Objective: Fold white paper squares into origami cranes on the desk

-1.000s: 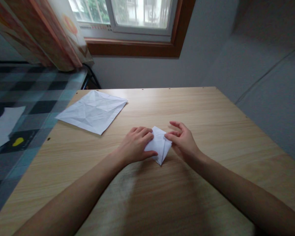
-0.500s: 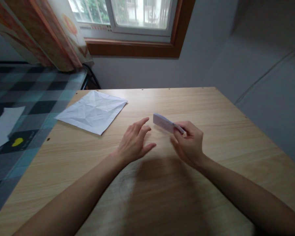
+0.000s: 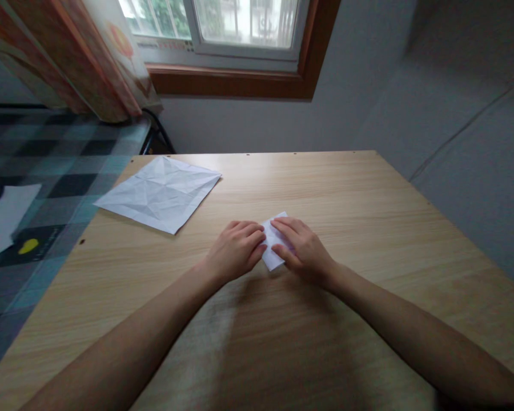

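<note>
A small folded piece of white paper (image 3: 273, 260) lies on the wooden table between my two hands. My left hand (image 3: 237, 248) is closed at its left edge, with curled fingers and the thumb against the paper. From the right, my right hand (image 3: 304, 248) grips the same piece, its fingers and thumb bent over the top. Both hands cover parts of the paper, so its full outline is hidden. Farther off to the left, a large creased sheet of white paper (image 3: 163, 194) lies spread out at the table's far left corner.
The light wooden table (image 3: 368, 319) fills most of the view. To its left is a checked cloth surface (image 3: 68, 162) bearing a torn white paper (image 3: 8, 220). Behind stand a curtain (image 3: 68, 51), a wood-framed window (image 3: 240, 85) and a wall with a cable (image 3: 466, 125).
My right hand has brought the folded paper down and left onto the table and turned it flat. My left hand, spread and apart before, now touches its left side.
</note>
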`<act>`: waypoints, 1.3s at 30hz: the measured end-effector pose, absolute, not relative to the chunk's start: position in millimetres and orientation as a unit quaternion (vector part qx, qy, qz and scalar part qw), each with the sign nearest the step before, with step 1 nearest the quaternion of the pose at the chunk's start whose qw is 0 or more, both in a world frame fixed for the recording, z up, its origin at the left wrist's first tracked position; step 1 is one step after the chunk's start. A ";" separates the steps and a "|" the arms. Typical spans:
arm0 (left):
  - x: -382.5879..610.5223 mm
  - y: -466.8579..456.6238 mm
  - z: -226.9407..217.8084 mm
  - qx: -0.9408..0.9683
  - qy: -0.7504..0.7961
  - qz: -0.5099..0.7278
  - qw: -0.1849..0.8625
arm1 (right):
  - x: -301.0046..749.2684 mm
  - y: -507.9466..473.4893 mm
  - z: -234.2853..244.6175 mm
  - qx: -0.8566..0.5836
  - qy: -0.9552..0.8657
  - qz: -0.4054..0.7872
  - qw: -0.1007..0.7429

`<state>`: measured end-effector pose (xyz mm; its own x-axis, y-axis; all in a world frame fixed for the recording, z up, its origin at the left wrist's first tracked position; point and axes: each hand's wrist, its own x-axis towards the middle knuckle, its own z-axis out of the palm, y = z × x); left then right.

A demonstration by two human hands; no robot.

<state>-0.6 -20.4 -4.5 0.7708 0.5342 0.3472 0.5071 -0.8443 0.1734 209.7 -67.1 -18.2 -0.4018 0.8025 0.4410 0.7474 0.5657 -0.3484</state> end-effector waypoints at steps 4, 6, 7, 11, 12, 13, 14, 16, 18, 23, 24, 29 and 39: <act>-0.2 -21.2 -5.3 0.946 0.261 0.194 0.019 | 208.8 -60.7 -23.8 -0.471 -0.867 0.031 0.162; 0.2 -22.8 -4.0 0.947 0.262 0.186 0.010 | 210.2 -60.8 -25.4 -0.476 -0.870 0.027 0.123; 0.5 -24.0 -2.9 0.948 0.265 0.179 0.007 | 211.7 -61.5 -25.7 -0.482 -0.868 0.025 0.113; 1.9 -31.7 2.0 0.949 0.280 0.145 0.001 | 223.4 -66.0 -24.5 -0.506 -0.857 0.023 0.097; 2.4 -34.0 2.8 0.949 0.284 0.138 0.004 | 227.4 -67.1 -24.0 -0.509 -0.855 0.024 0.094; 2.9 -36.3 3.3 0.948 0.288 0.133 0.006 | 231.5 -68.0 -23.5 -0.509 -0.855 0.026 0.092; 3.4 -38.4 3.5 0.948 0.291 0.130 0.008 | 235.6 -68.7 -23.0 -0.507 -0.857 0.028 0.091; 4.1 -41.6 3.4 0.948 0.294 0.124 0.009 | 243.1 -69.8 -22.3 -0.495 -0.863 0.033 0.093; 3.9 -42.4 3.0 0.948 0.294 0.120 0.008 | 248.9 -70.2 -21.6 -0.478 -0.871 0.042 0.101; -0.8 -34.9 2.8 0.944 0.305 0.123 0.030 | 255.4 -68.6 -19.6 -0.469 -0.862 0.062 0.183; -1.8 -33.0 2.9 0.942 0.310 0.123 0.036 | 255.9 -68.1 -19.3 -0.467 -0.858 0.064 0.205; -4.3 -28.8 2.9 0.944 0.306 0.122 0.037 | 255.7 -67.4 -19.6 -0.452 -0.851 0.048 0.263; -6.0 -25.3 2.5 0.943 0.294 0.149 0.044 | 253.1 -67.6 -20.6 -0.418 -0.863 0.009 0.284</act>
